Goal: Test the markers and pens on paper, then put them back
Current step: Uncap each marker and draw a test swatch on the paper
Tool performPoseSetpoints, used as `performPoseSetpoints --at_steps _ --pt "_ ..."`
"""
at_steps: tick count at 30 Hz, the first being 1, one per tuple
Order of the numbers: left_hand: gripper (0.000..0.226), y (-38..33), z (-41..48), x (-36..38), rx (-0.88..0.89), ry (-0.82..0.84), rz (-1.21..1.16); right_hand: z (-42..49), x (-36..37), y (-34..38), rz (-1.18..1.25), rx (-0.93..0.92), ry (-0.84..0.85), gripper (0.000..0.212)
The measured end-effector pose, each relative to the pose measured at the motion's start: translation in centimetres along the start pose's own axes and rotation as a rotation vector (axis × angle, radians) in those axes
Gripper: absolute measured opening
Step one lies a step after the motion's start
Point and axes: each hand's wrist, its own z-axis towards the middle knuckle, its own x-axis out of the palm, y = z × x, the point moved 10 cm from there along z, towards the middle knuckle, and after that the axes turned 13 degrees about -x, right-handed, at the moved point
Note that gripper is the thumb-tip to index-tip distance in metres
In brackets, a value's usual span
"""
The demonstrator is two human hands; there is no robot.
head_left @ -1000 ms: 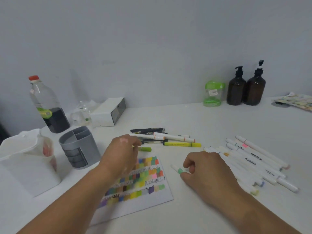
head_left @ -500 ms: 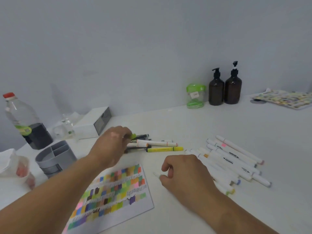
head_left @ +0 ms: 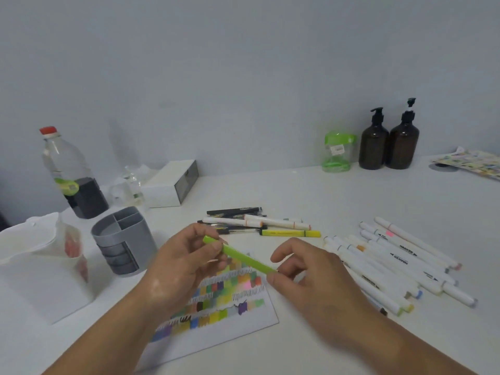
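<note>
From my remote station I see both hands raised a little over the white table (head_left: pixel 351 196). The left hand (head_left: pixel 184 269) holds the green marker (head_left: pixel 244 257) near its upper left end, with thumb and fingers curled round the barrel. The right hand (head_left: pixel 313 280) pinches the lower right end of the same marker between thumb and index finger, and the other fingers are bent loosely and hold nothing. The marker is tilted, its left end higher in the view, and it hangs in the air above the top part of the paper (head_left: pixel 213 343). I cannot tell if its cap is on.

The paper lies flat on the table under the hands and carries several rows of colour swatches. Behind the paper there is a small pile of pens (head_left: pixel 235 212), dark ones and white ones, and a yellow highlighter (head_left: pixel 289 233) lies just beside this pile. To the right, near the right hand, a row of white markers (head_left: pixel 400 255) lies side by side. The gray pen holder (head_left: pixel 127 255) stands upright to the left of the left hand, and its compartments look empty from here.

Further back stand a clear bottle (head_left: pixel 71 171) with a red cap, a white box (head_left: pixel 167 188), a green jar (head_left: pixel 338 152) and 2 brown pump bottles (head_left: pixel 374 147).
</note>
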Motion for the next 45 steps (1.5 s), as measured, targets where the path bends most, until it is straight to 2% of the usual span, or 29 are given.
performPoseSetpoints --at_steps 1,3,5,7,11,15,17,20,23,26,29,33,35,37,39,42,45 --pt "0.009 0.4 -0.4 -0.4 0.001 -0.019 0.061 0.0 -0.3 0.0 0.033 -0.004 -0.045 0.014" --pt "0.009 0.7 -1.1 -1.0 0.048 -0.098 0.398 0.2 -0.9 -0.2 0.110 -0.009 -0.127 0.013" --pt "0.017 0.5 -1.8 -0.1 0.166 -0.136 0.825 0.4 -0.9 -0.4 0.209 0.000 -0.162 0.014" --pt "0.022 0.1 -2.5 1.9 0.285 -0.110 1.025 0.5 -0.1 -0.3 0.325 0.003 -0.155 0.013" --pt "0.025 0.3 -3.6 4.7 0.334 0.026 1.030 0.6 1.8 0.0 0.580 0.035 -0.118 0.019" --pt "0.025 -0.1 -4.7 5.7 0.340 0.090 0.983 0.4 3.7 0.7 0.703 0.056 -0.052 0.020" --pt "0.024 -0.4 -5.3 6.2 0.357 0.129 0.970 0.3 4.6 1.1 0.710 0.042 -0.022 0.023" --pt "0.025 0.0 -5.2 6.5 0.335 0.145 1.006 0.3 4.7 1.3 0.610 0.018 -0.013 0.012" --pt "0.031 0.4 -5.2 6.9 0.312 0.169 1.036 0.3 4.8 1.6 0.574 -0.006 0.007 0.013" --pt "0.031 0.2 -5.2 7.0 0.333 0.147 1.033 0.3 4.9 1.9 0.688 0.001 -0.003 0.002" --pt "0.025 0.1 -5.1 6.6 0.334 0.156 1.050 0.5 4.3 2.0 0.708 -0.022 -0.039 0.007" --pt "0.053 -0.8 -4.0 0.0 0.193 -0.032 1.207 0.7 2.1 0.5 0.742 0.037 -0.189 0.010" --pt "0.048 -1.3 -4.2 -3.3 0.110 -0.052 1.332 0.7 1.5 -0.1 0.739 0.057 -0.209 0.020" --pt "0.041 -0.4 -4.4 -5.5 0.002 -0.014 1.462 0.5 1.5 -0.4 0.740 0.064 -0.219 0.016" --pt "0.041 0.9 -4.5 -6.8 -0.066 -0.003 1.513 0.3 1.7 0.0 0.713 0.045 -0.198 0.003" --pt "0.046 1.5 -4.5 -6.7 0.029 -0.063 1.470 0.0 2.5 1.5 0.538 -0.032 -0.078 0.006" --pt "0.047 1.9 -4.0 -5.6 0.109 -0.087 1.435 -0.1 3.9 3.6 0.511 -0.051 -0.001 0.005"
